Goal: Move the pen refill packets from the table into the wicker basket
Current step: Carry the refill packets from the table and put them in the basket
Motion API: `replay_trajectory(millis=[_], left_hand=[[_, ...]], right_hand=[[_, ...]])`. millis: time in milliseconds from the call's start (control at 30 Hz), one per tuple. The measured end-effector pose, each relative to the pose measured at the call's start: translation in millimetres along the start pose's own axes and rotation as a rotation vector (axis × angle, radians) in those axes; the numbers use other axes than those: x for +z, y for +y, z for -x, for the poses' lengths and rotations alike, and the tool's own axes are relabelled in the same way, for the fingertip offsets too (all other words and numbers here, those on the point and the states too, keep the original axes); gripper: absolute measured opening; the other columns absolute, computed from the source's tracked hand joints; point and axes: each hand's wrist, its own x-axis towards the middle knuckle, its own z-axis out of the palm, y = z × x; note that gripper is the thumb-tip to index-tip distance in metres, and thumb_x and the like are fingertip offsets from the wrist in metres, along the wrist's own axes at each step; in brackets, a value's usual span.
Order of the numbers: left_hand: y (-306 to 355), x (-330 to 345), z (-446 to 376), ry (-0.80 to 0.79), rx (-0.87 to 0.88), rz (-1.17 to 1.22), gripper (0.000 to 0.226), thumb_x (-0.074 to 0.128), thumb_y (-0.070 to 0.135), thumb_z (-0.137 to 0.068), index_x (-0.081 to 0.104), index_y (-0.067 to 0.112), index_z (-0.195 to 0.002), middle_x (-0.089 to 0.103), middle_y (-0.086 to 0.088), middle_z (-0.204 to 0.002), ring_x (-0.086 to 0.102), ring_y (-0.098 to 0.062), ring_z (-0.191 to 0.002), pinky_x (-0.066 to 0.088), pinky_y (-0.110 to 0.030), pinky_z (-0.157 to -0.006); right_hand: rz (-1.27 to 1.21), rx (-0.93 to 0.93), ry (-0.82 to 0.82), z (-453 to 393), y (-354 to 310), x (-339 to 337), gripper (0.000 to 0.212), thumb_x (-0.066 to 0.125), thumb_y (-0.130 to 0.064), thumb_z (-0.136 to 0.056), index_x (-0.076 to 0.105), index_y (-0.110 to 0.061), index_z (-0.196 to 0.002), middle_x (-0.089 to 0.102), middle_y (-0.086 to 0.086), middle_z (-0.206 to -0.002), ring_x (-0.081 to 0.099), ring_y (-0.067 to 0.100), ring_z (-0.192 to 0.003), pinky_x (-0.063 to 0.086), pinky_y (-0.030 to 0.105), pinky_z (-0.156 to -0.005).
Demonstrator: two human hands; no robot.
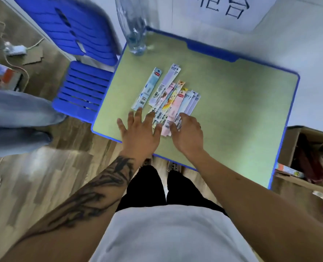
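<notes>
A green table (232, 103) with a blue rim is seen from above, with blue chairs (85, 91) just beside its left edge, a clear bottle (136, 31) standing at its far left corner and an open cardboard box (308, 154) at its right. No wicker basket is seen anywhere in the view.

The packets (168, 99) are laid on the near-left part of the table as a loose, overlapping fan, their long sides roughly parallel and their near ends pointed toward the person. One pale blue packet (147, 89) is set slightly apart on the left of the fan.

The left hand (139, 129) is held flat with its fingers spread, nothing being pinched; its fingertips are placed at the near ends of the leftmost packets. The right hand (187, 129) is curled at the near right end of the fan, its fingers bent onto the packet ends. Whether anything is actually gripped there cannot be told, as the view is blurred.

The packets are judged to be light, thin and flexible, with slick printed faces that would slide over one another. They would best be squared into one stack between the hands and then pinched across the near ends, with a thumb slid under from the table edge.
</notes>
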Motion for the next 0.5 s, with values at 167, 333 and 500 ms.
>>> replay_trajectory(millis=[167,333,500], left_hand=[[-5,-20,-65,0.031,0.053,0.044,0.049,0.048,0.045,-0.101,0.047,0.025,-0.145,0.049,-0.008,-0.147,0.050,-0.034,-0.130,0.037,-0.052,-0.105],[-22,-31,-126,-0.039,0.034,0.122,0.042,0.057,0.037,-0.098,0.045,0.015,-0.133,0.052,-0.013,-0.124,0.058,-0.040,-0.112,0.048,-0.050,-0.086],[-28,-36,-154,-0.115,0.061,0.114,0.031,0.060,0.026,-0.095,0.047,0.011,-0.120,0.058,-0.014,-0.116,0.061,-0.039,-0.106,0.043,-0.043,-0.076]], right_hand=[[-0.014,0.194,0.068,-27,-30,6,0.054,0.056,-0.052,-0.099,0.049,-0.018,-0.140,0.056,0.013,-0.128,0.055,0.035,-0.120,0.045,0.043,-0.096],[-0.041,0.460,0.128,-44,-50,6,0.053,0.065,-0.047,-0.095,0.046,-0.016,-0.133,0.059,0.011,-0.128,0.059,0.035,-0.119,0.046,0.044,-0.092],[-0.284,0.580,0.117,-56,-62,12,0.025,0.067,-0.032,-0.096,0.052,-0.016,-0.109,0.064,0.005,-0.107,0.061,0.030,-0.098,0.047,0.038,-0.081]])
